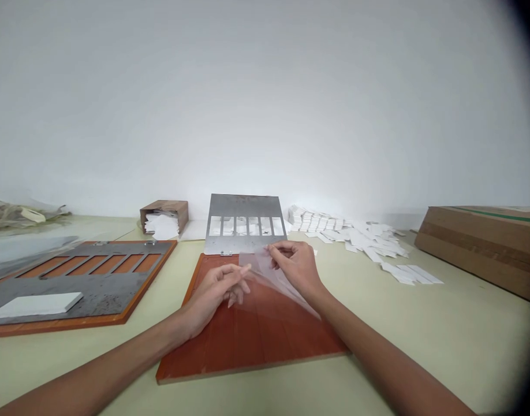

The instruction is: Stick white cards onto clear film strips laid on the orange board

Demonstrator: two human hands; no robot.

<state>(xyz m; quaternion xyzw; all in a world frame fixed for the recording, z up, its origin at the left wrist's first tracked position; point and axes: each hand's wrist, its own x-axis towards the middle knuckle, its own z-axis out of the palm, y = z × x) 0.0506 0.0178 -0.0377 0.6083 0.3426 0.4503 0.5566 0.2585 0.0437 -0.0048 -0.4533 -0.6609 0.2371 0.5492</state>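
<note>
A thin clear plastic sheet [286, 289] hangs over a reddish-brown wooden board [256, 341]. At its upper edge my right hand [296, 264] is closed, pinching the film between thumb and fingers. My left hand [215, 294] is at the sheet's left side, thumb laid against the curled fingers, and appears to grip the film's edge; the fingertips are partly seen through the plastic. Hinged to the board's far edge, a grey metal plate [247, 206] with several rectangular slots stands raised and leaning back.
To the left lies a second board with a slotted metal plate [113, 286] and a white block [37, 304] on it. Behind are a small cardboard box [185, 216] holding white papers, stacked white cards [319, 221] and scattered slips [373, 240]. A large carton [477, 248] stands right.
</note>
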